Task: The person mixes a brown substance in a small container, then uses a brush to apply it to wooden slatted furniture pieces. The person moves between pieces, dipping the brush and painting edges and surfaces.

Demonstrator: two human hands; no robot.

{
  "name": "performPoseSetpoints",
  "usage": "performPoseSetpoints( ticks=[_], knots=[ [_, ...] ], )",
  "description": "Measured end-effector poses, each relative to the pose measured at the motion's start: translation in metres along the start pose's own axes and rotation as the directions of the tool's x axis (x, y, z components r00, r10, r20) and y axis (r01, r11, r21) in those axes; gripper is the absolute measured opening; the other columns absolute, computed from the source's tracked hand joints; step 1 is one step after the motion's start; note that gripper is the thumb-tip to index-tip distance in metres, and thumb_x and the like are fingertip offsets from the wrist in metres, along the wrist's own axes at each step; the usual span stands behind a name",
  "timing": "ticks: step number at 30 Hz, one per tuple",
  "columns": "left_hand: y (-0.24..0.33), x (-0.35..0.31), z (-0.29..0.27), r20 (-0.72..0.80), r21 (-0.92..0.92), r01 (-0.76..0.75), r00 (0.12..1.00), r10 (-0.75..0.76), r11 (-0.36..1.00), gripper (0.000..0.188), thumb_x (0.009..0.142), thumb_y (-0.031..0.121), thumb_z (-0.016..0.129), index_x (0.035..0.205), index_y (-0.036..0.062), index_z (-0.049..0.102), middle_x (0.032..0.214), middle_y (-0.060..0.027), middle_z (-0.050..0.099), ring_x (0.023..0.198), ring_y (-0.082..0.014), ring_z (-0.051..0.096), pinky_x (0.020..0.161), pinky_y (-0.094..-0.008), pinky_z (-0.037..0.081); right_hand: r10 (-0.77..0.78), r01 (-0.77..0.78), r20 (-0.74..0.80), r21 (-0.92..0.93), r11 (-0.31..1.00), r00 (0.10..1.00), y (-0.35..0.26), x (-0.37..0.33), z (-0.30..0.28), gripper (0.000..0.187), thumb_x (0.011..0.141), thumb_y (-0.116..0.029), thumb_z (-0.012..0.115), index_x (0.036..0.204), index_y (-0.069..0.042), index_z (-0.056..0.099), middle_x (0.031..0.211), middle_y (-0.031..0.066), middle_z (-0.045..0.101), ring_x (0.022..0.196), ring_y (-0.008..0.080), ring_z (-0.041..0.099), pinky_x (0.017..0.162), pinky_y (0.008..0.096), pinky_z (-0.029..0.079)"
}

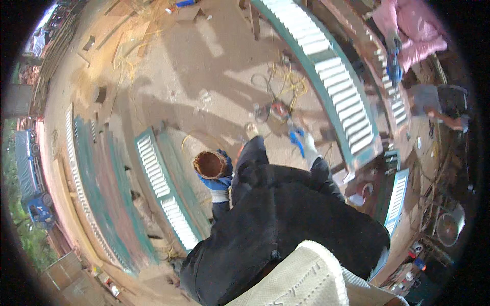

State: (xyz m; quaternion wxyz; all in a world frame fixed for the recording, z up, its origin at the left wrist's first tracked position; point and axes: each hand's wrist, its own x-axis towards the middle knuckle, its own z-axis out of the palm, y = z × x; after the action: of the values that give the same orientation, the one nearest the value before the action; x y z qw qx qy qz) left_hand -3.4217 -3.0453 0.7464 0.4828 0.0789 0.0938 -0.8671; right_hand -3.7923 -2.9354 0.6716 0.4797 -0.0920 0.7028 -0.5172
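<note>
My left hand (224, 171), in a blue glove with a pale cuff, is closed around the side of a round, rusty-brown pot (209, 164). The pot's open mouth faces up, and its inside looks brown; I cannot make out any contents. My right hand (305, 144), in a blue and white glove, hangs low on the right, apart from the pot. Its fingers are too small and blurred to tell whether they hold anything. Beyond it on the ground lies a red and dark power tool (279, 110) beside a tangled yellow cord (291, 84).
A long green frame with white slats (347, 104) stretches along the right. Another slatted green panel (153, 168) lies left of the pot, beside green boards (109, 188). Pink sacks (413, 30) and another person (439, 104) are at right. A blue truck (38, 209) stands far left.
</note>
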Motion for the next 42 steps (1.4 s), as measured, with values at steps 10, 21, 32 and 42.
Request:
performPoseSetpoints(
  ticks=[10,21,32,42],
  knots=[
    [0.03,0.373,0.155,0.099,0.621,0.067,0.982,-0.163,0.781,0.064,0.098,0.045,0.049,0.149,0.0102,0.034,0.151,-0.0163,0.041,0.14,-0.0301,0.038,0.116,-0.0496,0.031,0.0,-0.026,0.072,0.359,0.933,0.997,-0.233,0.161,0.111,0.022,0.096,-0.017,0.064,0.115,-0.006,0.063,0.089,0.0009,0.064,0.076,0.0117,0.06,0.072,0.0266,0.052],
    [0.019,0.657,0.186,-0.049,0.901,0.211,0.917,-0.396,0.378,0.068,0.094,0.064,0.047,0.144,0.0182,0.044,0.148,-0.0067,0.046,0.135,-0.029,0.045,0.115,-0.0564,0.03,-0.206,0.161,0.053,0.446,0.88,0.977,-0.43,0.412,0.272,0.024,0.098,-0.021,0.063,0.113,-0.002,0.063,0.103,0.0054,0.067,0.092,0.0143,0.065,0.086,0.0299,0.053],
    [-0.042,0.941,0.295,-0.285,0.231,0.787,0.617,-0.734,0.572,0.068,0.099,0.058,0.042,0.141,0.0051,0.046,0.142,-0.0173,0.051,0.127,-0.0347,0.054,0.107,-0.0545,0.045,-0.083,0.314,-0.389,0.582,0.75,0.917,-0.574,0.591,0.323,0.027,0.099,-0.013,0.059,0.123,-0.003,0.06,0.111,0.0012,0.065,0.099,0.0105,0.06,0.088,0.0258,0.048],
    [-0.114,1.145,0.336,-0.401,-0.074,0.995,0.028,-0.916,0.063,0.067,0.097,0.059,0.044,0.141,0.0088,0.049,0.143,-0.0157,0.052,0.129,-0.0366,0.051,0.106,-0.0602,0.041,0.05,0.506,-0.796,0.43,0.748,0.603,-0.657,0.7,0.309,0.018,0.1,-0.021,0.058,0.11,-0.007,0.064,0.094,-0.0008,0.064,0.084,0.0079,0.055,0.077,0.0241,0.045]
  ],
)
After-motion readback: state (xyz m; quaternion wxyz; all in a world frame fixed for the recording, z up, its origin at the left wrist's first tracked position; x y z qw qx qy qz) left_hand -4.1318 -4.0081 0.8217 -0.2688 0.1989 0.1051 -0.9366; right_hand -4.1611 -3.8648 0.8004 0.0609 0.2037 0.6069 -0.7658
